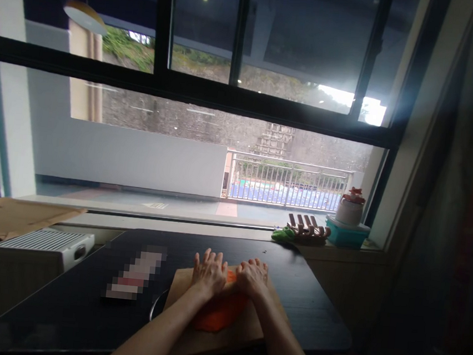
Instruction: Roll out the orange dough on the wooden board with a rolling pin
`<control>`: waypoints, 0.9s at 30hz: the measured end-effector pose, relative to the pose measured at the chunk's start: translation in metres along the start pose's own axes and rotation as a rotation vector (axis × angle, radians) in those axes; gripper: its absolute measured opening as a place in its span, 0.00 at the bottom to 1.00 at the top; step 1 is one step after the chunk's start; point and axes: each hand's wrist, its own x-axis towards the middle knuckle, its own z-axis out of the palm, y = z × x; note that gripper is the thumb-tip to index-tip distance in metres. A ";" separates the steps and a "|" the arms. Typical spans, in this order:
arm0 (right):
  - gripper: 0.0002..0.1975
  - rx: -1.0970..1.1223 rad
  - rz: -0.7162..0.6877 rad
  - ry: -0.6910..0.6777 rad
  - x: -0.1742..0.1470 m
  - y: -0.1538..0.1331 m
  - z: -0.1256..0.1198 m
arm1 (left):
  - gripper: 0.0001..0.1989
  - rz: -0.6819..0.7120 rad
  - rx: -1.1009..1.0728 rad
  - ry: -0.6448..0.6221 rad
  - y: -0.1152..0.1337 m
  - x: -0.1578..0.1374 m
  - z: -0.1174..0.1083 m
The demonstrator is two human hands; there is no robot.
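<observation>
A sheet of orange dough (221, 313) lies on a wooden board (180, 285) at the near side of the dark table. Across its far part runs a pale wooden rod, which looks like a rolling pin (229, 289); only a short stretch shows between my hands. My left hand (209, 272) is over the rod's left end, fingers bent forward over it. Over the right end is my right hand (252, 277), fingers curved the same way. Both palms press down, and the hands hide the rod's ends. A patch of orange dough also shows beyond the rod, between my fingers.
A pixelated object (137, 274) lies left on the black table (294, 278). A curved metal rim (152, 308) touches the board's left side. On the sill are a green cloth (283, 235), a brown rack (309, 231) and a teal box (346, 233). Cardboard (15, 215) rests over a white radiator (56, 244).
</observation>
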 end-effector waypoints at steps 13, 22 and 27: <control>0.17 0.045 -0.052 0.038 -0.009 0.005 0.003 | 0.27 -0.077 -0.042 -0.125 0.000 -0.001 -0.001; 0.23 0.046 -0.054 0.050 -0.069 0.025 -0.005 | 0.28 0.000 -0.044 -0.143 0.028 -0.055 -0.007; 0.24 -0.013 -0.052 0.008 -0.083 0.029 -0.010 | 0.27 -0.002 -0.097 -0.144 0.031 -0.068 0.001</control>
